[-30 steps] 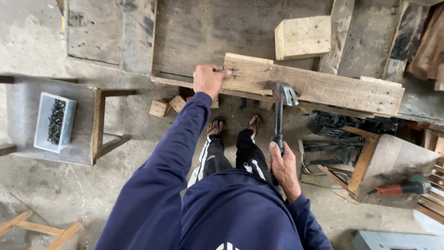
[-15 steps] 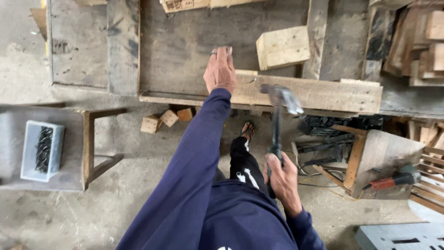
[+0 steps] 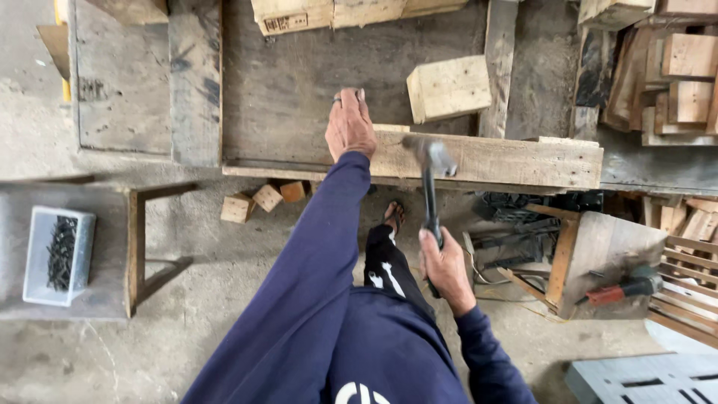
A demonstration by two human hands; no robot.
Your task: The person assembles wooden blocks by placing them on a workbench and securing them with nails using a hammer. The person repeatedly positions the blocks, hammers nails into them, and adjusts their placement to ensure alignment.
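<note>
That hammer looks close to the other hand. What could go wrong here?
The left hand rests flat on the plank, close beside the hammer head that the right hand swings, so a stray blow could hit the fingers. The foot below wears only a sandal, so a dropped hammer or the plank sliding off could hurt it.

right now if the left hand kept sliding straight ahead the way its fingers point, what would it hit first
Probably nothing close. The left hand rests on the plank, fingers pointing up the frame over the bare grey board. That line looks free until the pale wooden blocks at the far edge, though depth is hard to judge.
</note>
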